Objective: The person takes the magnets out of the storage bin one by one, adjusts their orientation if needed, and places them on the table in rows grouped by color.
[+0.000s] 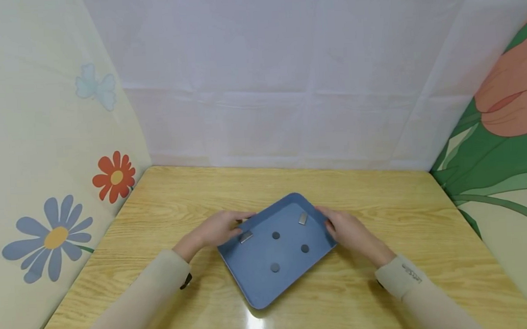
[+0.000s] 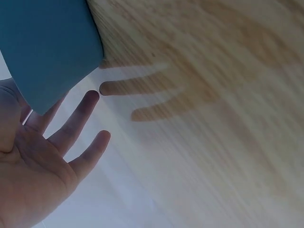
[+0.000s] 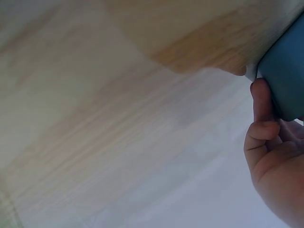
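The left hand (image 1: pixel 222 228) pinches the rim of the blue tray (image 1: pixel 256 285) at about 10 o'clock, thumb over the edge; in the left wrist view its outer fingers (image 2: pixel 76 123) spread apart beneath. The right hand (image 1: pixel 348 230) grips the opposite end at about 2 o'clock, fingers curled against the outer wall. The tray sits askew between them, one corner toward 1 o'clock, another toward 7; whether its base touches the table (image 1: pixel 181 200) I cannot tell. Inside, one silver piece (image 1: pixel 246 237) lies at 10 o'clock, near the left thumb, and a second silver piece (image 1: pixel 303 218) between 1 and 2. Around the middle are a 12 o'clock disc (image 1: pixel 276 235), a 3 o'clock disc (image 1: pixel 304 248) and a 6 o'clock disc (image 1: pixel 274 267), all dark grey. Past the table, at 12 o'clock, hangs a creased white cloth (image 1: pixel 264 86).
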{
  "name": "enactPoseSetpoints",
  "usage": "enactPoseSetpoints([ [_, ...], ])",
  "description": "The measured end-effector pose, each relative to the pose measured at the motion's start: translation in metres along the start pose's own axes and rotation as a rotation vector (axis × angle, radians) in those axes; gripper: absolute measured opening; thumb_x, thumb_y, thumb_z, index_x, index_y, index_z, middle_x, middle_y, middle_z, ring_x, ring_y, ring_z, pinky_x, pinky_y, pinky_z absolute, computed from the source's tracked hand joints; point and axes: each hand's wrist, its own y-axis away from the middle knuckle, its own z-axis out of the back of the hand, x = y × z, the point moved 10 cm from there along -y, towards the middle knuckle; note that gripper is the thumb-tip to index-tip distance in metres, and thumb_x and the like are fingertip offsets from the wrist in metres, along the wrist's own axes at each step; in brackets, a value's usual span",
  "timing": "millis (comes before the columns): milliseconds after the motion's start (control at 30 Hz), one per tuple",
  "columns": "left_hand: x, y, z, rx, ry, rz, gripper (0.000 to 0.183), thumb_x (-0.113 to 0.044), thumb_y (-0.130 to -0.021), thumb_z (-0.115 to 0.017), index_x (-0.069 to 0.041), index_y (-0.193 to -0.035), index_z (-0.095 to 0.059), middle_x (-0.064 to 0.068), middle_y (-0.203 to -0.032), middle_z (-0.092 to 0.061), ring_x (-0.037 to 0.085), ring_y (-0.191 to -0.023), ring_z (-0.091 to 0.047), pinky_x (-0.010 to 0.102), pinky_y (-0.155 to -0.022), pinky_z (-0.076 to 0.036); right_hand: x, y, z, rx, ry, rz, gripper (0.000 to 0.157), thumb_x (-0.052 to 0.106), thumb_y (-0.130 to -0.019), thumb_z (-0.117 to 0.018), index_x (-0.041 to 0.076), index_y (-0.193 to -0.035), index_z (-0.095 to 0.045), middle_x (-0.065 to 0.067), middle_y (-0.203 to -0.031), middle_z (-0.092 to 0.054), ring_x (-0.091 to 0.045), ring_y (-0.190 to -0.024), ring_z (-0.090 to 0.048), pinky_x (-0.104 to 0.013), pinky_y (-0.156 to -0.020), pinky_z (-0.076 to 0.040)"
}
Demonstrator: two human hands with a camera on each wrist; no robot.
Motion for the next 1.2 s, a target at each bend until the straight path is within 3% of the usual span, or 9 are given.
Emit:
enactPoseSetpoints([
  [333,0.009,-0.001,0.006,-0.025,0.026,0.011,0.055,-0.002,-0.099,-0.064,-0.011,-0.152,-0.052,0.013,-0.150,-0.060,0.037,-0.126,-0.066,0.047,-0.100,-0.059,0.002,-0.002,-0.004,0.035,-0.010,-0.040,0.048,-0.002,-0.098,-0.060,-0.003,-0.146,-0.053,-0.023,-0.122,-0.073,-0.014,-0.076,-0.063,-0.028,-0.066,-0.055],
  [567,0.018,-0.001,0.011,-0.059,0.057,0.051,0.053,-0.004,-0.101,-0.063,-0.011,-0.152,-0.052,0.015,-0.150,-0.059,0.040,-0.128,-0.065,0.051,-0.105,-0.056,0.006,-0.004,-0.006,0.036,-0.002,-0.059,0.048,-0.001,-0.098,-0.060,-0.006,-0.145,-0.052,-0.025,-0.128,-0.070,-0.030,-0.103,-0.074,-0.041,-0.083,-0.063],
  [700,0.023,-0.001,0.013,-0.092,0.076,0.062,0.051,-0.005,-0.102,-0.062,-0.009,-0.151,-0.052,0.017,-0.148,-0.061,0.040,-0.128,-0.065,0.053,-0.105,-0.056,0.008,-0.006,-0.006,0.024,-0.004,-0.066,0.047,-0.001,-0.098,-0.060,-0.006,-0.144,-0.052,-0.025,-0.127,-0.071,-0.031,-0.104,-0.074,-0.043,-0.083,-0.063],
  [933,0.029,0.002,0.018,-0.153,0.059,0.091,0.047,-0.009,-0.102,-0.062,-0.008,-0.149,-0.056,0.017,-0.144,-0.064,0.039,-0.124,-0.067,0.053,-0.102,-0.057,0.012,-0.007,-0.004,-0.001,-0.031,-0.071,0.046,-0.001,-0.097,-0.061,-0.007,-0.142,-0.054,-0.025,-0.120,-0.073,-0.024,-0.092,-0.072,-0.039,-0.076,-0.061],
  [1200,0.021,0.011,0.027,-0.220,0.016,0.076,0.047,-0.011,-0.101,-0.065,-0.006,-0.147,-0.057,0.013,-0.141,-0.067,0.037,-0.120,-0.069,0.051,-0.097,-0.059,0.002,-0.008,-0.008,0.081,-0.110,-0.180,0.050,0.006,-0.100,-0.061,0.002,-0.149,-0.051,-0.008,-0.090,-0.070,-0.010,-0.066,-0.055,-0.023,-0.056,-0.048],
])
